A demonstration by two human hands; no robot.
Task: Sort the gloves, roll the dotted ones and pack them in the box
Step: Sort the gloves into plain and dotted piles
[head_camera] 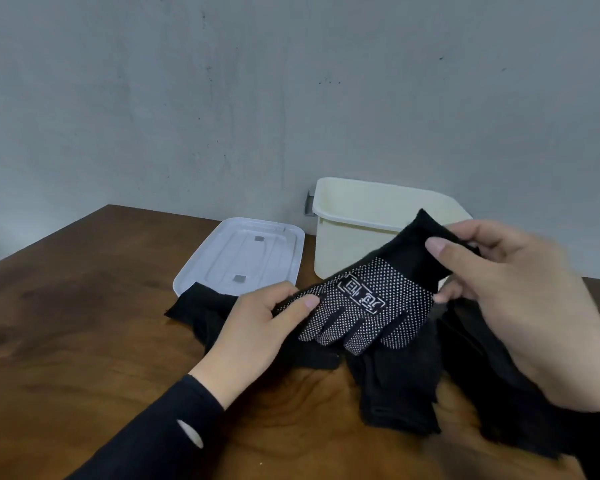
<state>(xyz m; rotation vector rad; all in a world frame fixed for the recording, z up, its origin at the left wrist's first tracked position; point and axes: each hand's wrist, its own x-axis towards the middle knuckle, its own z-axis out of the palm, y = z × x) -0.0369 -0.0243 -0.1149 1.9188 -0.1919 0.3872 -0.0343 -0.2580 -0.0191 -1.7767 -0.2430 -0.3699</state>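
Dotted glove [364, 306] hangs just before the cream box [354, 237], left hand [257, 327] pinching its fingers, right hand [520, 289] gripping the cuff. Lay it flat, roll tightly from the fingertips.

White lid [243, 256] — flat on wooden table [84, 323].

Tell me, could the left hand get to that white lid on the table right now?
Probably yes, once it lets go. The left hand grips the dotted glove, and the lid lies just beyond it with nothing between.
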